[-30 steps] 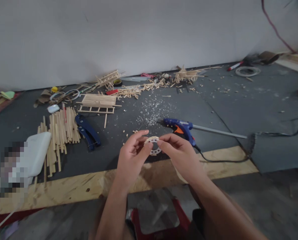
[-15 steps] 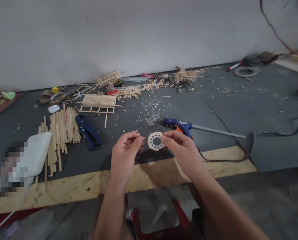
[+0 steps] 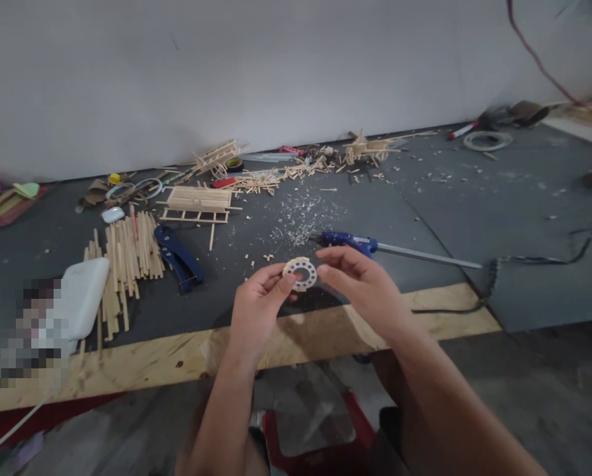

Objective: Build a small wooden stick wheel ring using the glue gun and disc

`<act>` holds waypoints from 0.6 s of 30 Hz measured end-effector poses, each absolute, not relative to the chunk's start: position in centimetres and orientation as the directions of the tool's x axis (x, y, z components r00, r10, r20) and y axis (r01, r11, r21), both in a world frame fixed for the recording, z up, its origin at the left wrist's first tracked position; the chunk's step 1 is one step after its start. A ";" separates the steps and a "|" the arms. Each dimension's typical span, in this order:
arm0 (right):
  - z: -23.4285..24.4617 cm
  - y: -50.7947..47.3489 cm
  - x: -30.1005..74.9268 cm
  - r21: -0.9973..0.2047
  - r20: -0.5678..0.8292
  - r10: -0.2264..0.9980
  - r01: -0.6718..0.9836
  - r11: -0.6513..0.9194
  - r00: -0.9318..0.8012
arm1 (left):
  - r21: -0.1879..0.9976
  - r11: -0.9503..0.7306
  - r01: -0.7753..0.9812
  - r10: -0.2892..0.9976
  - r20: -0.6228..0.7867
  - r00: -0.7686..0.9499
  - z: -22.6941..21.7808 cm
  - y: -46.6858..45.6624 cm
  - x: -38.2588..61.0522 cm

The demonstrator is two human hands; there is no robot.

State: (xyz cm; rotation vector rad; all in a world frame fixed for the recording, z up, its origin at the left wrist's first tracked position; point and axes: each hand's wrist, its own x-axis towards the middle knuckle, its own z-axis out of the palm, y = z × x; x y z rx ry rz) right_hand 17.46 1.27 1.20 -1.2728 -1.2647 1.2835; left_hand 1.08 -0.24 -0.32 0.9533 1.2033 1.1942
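The left hand (image 3: 256, 303) pinches the left edge of a small round pale ring with little holes (image 3: 300, 274), and the right hand (image 3: 362, 285) pinches its right edge. The ring is up in the air, just over the dark grey mat (image 3: 424, 218). A blue glue gun (image 3: 348, 240) lies just behind the right hand. Thin wooden sticks (image 3: 127, 254) lie well to the left.

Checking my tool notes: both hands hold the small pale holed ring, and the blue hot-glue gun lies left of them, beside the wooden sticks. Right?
No. The head view shows the blue hot-glue gun just beyond the right hand, not beside the wooden sticks. The left hand and right hand do hold the small pale holed ring.
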 end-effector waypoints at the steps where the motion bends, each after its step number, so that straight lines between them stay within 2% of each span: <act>1: 1.4 1.4 18.2 -0.995 -0.070 0.997 0.072 -0.068 -0.028 | 0.976 0.156 -0.152 0.985 -0.165 -0.048 -0.4 -0.3 0.9; 4: 2.0 2.1 21.4 -0.988 -0.048 0.987 0.137 -0.069 0.150 | 0.978 0.157 -0.141 0.982 -0.170 -0.081 -0.6 -0.4 0.4; 6: 2.2 2.5 23.8 -0.968 -0.083 0.969 0.214 -0.134 0.233 | 0.979 0.159 -0.127 0.980 -0.172 -0.098 -0.6 -0.5 0.1; 8: 2.1 2.9 25.8 -0.918 -0.204 0.950 0.292 -0.270 0.237 | 0.980 0.162 -0.112 0.978 -0.175 -0.114 -0.6 -0.7 -0.2; 10: 1.8 3.1 27.1 -0.861 -0.350 0.905 0.298 -0.412 0.241 | 0.981 0.161 -0.110 0.976 -0.175 -0.127 -0.6 -0.8 -0.4; 12: 1.3 3.2 27.5 -0.833 -0.439 0.877 0.279 -0.478 0.195 | 0.981 0.150 -0.123 0.976 -0.167 -0.137 -0.6 -0.8 -0.6; 18: -0.4 3.5 25.4 -0.865 -0.454 0.881 0.171 -0.472 0.133 | 0.983 0.133 -0.123 0.979 -0.149 -0.137 -0.9 -0.8 -0.8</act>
